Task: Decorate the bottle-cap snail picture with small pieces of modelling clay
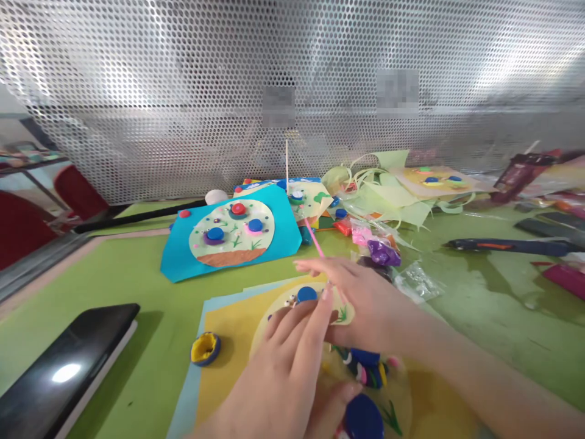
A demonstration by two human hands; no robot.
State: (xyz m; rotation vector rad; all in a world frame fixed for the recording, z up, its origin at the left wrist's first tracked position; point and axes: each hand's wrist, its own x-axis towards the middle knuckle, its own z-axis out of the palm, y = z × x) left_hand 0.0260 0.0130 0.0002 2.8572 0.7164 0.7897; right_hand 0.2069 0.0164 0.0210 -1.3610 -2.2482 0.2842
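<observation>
Pink stick (315, 241) sits in the right hand (365, 305), gripped where the thumb meets the fingers. Its upper part stands clear above the knuckles. The long axis runs on a slant. The free end points up, away from the person and a little left, toward the finished collage on turquoise paper (231, 235). The lower end drops behind the right fingers toward the pale paper disc (260, 329). That tip is hidden, so I cannot tell whether it touches the paper. The grip looks like a pen hold, which probably gives fine control of the low end.

The left hand (278, 372) holds nothing. Its fingers lie flat and slightly spread on the disc, with the fingertips just under the right hand, most likely pinning the disc so it does not slide on the yellow sheet (228, 341) beneath. A small blue bottle cap (306, 294) sits on the disc just beyond the left fingertips and just left of the right fingers. Below the right palm, beside the left thumb, is a cluster of coloured clay pieces (365, 369). A larger blue cap (363, 419) is against the tip of that thumb.

To the left of the left fingers, apart from them, a blue cap filled with yellow clay (205, 348) rests at the sheet's edge. Farther left on the green table (137, 292) lies a dark phone (68, 366). Well beyond the right wrist lies a glue gun (503, 246).
</observation>
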